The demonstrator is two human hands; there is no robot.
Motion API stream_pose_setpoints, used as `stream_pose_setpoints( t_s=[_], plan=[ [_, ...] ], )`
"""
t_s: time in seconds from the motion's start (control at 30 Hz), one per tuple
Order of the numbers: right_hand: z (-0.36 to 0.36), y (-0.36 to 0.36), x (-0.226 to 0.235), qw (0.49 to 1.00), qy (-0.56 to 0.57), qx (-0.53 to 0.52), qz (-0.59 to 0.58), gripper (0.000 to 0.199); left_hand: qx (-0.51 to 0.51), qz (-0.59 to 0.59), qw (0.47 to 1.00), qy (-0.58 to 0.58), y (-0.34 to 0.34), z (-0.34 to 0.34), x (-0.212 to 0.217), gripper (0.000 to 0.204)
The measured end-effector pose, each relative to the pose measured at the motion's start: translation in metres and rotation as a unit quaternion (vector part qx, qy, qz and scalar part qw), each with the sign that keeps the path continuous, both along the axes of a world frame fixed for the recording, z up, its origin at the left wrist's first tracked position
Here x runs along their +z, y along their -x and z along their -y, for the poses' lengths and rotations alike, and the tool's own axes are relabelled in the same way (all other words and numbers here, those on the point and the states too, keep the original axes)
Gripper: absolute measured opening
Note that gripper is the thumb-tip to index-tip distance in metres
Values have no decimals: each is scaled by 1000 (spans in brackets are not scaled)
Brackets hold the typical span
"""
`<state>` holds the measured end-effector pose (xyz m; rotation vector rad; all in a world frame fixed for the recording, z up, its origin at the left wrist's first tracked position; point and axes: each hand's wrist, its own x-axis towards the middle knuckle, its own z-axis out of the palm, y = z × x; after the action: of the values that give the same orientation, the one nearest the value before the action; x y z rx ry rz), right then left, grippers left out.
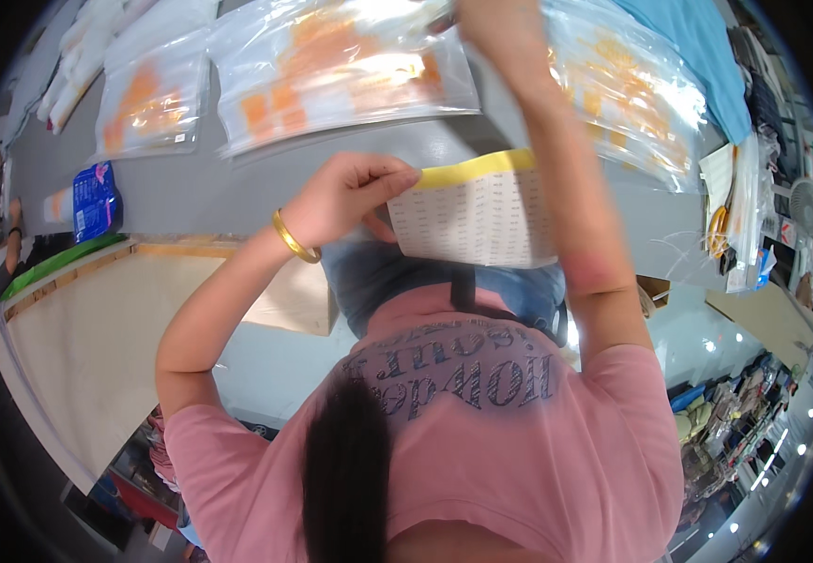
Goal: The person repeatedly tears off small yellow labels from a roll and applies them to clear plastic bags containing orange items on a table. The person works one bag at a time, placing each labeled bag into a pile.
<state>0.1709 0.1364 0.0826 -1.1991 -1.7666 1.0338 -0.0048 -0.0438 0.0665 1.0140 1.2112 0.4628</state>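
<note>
My left hand (350,195), with a gold bangle on the wrist, pinches the top left corner of a white label sheet (477,220) that has a yellow strip along its upper edge. The sheet hangs in front of my pink shirt and jeans. My right arm crosses over the sheet and reaches far up. My right hand (500,26) is at the top edge, blurred and partly cut off, between clear plastic bags with orange contents (341,66). Its grip is hidden from me.
Several clear bags with orange items lie on the grey table (200,188). A blue packet (97,199) lies at the left and a beige board (97,338) below it. A blue cloth (702,52), yellow-handled scissors (716,230) and a small fan (808,206) are at the right.
</note>
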Motion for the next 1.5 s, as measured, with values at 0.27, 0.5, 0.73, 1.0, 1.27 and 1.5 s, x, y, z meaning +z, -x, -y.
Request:
stream_pose_setpoints(
  t_s=[0.27, 0.5, 0.73, 1.0, 1.27, 1.5],
  plan=[
    [-100, -253, 11, 989, 66, -125, 50, 39, 68, 187, 974, 109, 8, -11, 10, 42],
    [83, -131, 21, 968, -207, 111, 84, 23, 83, 198, 972, 98, -10, -25, 18, 36],
    [135, -53, -23, 933, -338, 105, 62, 24, 125, 268, 949, 111, -13, -12, 21, 34],
    [136, -47, -26, 947, -292, 89, 102, 23, 135, 246, 943, 178, -11, -19, 4, 30],
    [142, -40, -24, 960, -235, 125, 86, 8, 150, 259, 930, 212, -7, -24, -6, 31],
    [63, -67, 30, 992, 118, 0, -34, 15, -45, -303, 759, -575, -8, -39, -23, 16]
  ],
)
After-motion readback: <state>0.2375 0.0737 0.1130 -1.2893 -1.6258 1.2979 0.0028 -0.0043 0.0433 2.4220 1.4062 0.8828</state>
